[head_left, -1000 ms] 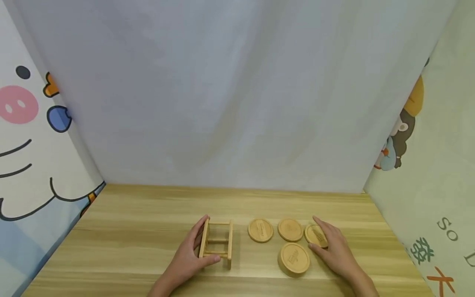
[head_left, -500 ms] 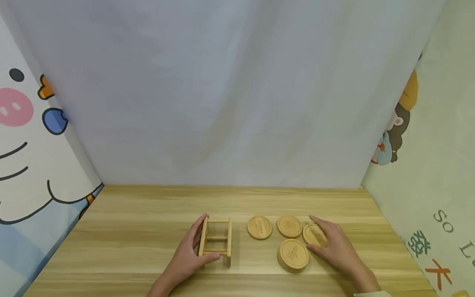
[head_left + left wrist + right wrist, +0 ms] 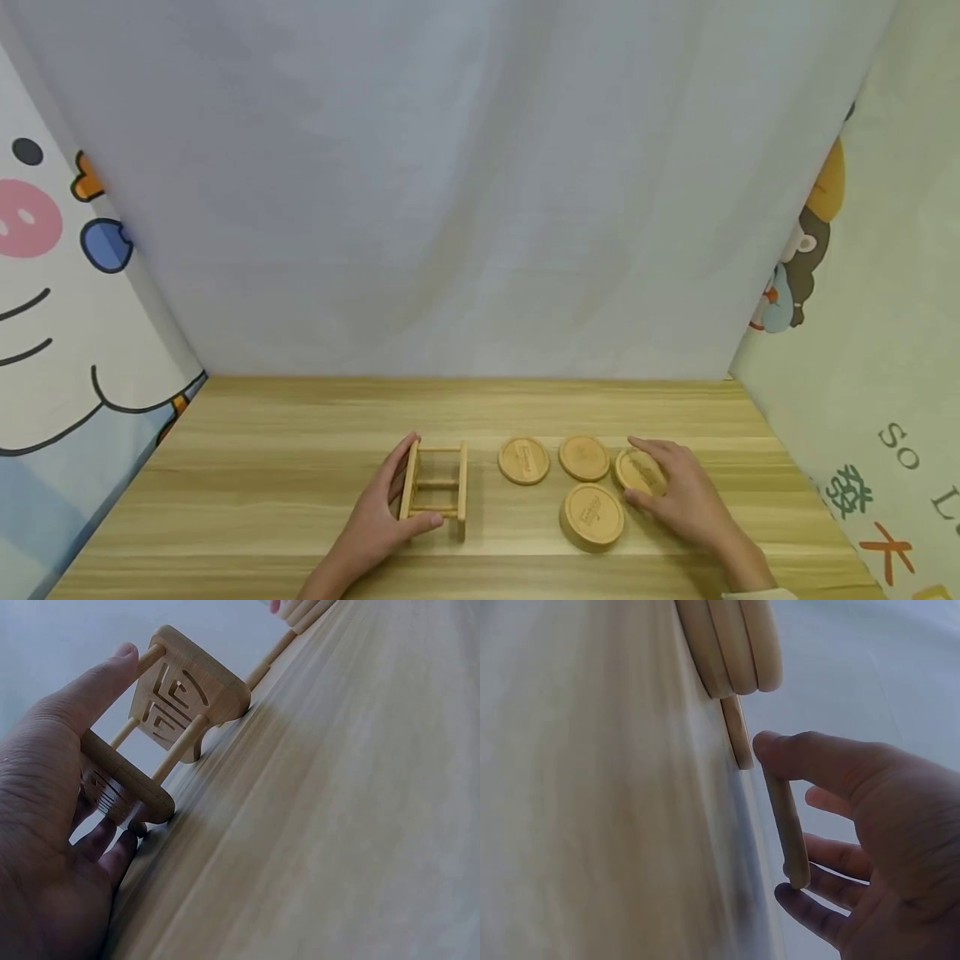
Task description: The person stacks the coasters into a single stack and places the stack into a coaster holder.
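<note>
The wooden disc [image 3: 640, 472] is pinched by the right hand [image 3: 690, 500], tilted and held just clear of the wooden table [image 3: 315, 442], as the right wrist view shows edge-on. The thumb [image 3: 780, 750] lies on the disc's upper end in that view, reaching out nearly straight; the fingers [image 3: 814, 911] bend in from the opposite side, spread apart, the gap between filled by the disc. This forearm comes up from the lower right, hand angled leftward, a pale cuff [image 3: 761, 594] at the frame's bottom edge.

Just left of the disc sits a stack of discs [image 3: 592, 515], three of them visible edge-on from the wrist. Two flat discs [image 3: 523, 461] lie behind and left of the stack, side by side.

Farther left stands a wooden rack [image 3: 462, 487], its slotted end panels joined by rods. The left hand [image 3: 375, 517] grips it: thumb stretched across the near side, fingers curled around the left panel, palm turned inward, forearm rising from the bottom edge. Behind everything hangs a pale curtain [image 3: 450, 192].
</note>
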The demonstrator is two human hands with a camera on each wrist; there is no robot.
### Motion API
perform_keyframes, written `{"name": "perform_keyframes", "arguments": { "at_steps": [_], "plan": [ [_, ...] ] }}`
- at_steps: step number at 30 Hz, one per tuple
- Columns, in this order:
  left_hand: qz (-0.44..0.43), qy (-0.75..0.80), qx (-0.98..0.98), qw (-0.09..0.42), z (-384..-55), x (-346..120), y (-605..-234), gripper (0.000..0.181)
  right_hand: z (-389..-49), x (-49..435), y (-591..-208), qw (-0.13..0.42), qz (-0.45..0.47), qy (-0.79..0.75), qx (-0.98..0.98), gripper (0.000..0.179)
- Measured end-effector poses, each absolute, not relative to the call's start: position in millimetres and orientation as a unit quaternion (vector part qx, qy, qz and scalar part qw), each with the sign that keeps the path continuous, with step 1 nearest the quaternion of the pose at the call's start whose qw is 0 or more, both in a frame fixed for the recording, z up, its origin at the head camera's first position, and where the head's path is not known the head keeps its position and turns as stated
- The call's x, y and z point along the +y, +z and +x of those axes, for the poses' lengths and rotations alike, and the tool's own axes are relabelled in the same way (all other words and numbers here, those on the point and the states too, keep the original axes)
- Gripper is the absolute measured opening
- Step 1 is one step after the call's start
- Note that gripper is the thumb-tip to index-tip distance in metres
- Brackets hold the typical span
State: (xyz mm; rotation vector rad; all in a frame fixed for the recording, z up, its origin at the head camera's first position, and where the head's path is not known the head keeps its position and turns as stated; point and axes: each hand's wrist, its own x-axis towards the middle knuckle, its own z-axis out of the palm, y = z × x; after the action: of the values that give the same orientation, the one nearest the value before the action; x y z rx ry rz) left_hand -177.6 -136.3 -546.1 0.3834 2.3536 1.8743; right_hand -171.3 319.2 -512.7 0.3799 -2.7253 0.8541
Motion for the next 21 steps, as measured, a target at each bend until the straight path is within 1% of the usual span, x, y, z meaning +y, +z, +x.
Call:
{"name": "perform_keyframes", "arguments": {
  "at_steps": [21],
  "plan": [
    [0.135,0.623,0.768,0.055,-176.6,-138.0,-546.1,0.113,-173.5,316.2,-509.9,0.143,0.13,0.299,-0.934,0.078]
  ]
}}
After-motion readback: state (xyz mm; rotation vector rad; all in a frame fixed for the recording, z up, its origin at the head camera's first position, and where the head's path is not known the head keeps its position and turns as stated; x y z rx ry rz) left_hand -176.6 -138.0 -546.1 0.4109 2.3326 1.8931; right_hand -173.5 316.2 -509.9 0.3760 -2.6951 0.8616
